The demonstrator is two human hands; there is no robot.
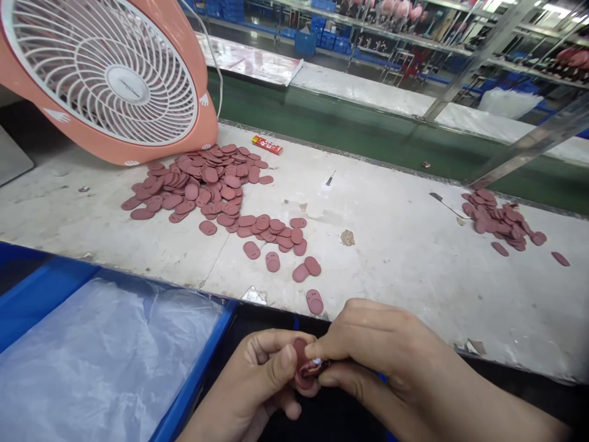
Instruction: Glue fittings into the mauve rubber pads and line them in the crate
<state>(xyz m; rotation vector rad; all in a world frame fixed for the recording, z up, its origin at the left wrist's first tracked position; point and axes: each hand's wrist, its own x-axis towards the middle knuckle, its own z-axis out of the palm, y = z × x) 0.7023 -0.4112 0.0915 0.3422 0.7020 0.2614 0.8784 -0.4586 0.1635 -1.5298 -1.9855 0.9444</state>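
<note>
Low in the view, just off the table's front edge, my left hand [264, 377] pinches a dark red oval piece [300, 350] between thumb and fingers. My right hand [380, 344] is closed against the right side of that piece. A small whitish bit [317, 362] shows at its fingertips, too small to name, and the fingers hide the rest. Just beyond my hands a single oval piece [315, 302] lies on the table, with two small holes and a round mark. Behind it, more such pieces trail back to a big heap [207, 184].
A pink fan [129, 83] stands behind the heap. A smaller pile [499, 218] lies at the right of the white table [396, 258]. A red and yellow packet [267, 145] sits near the back edge. A blue bin [221, 325] lined with plastic is at lower left.
</note>
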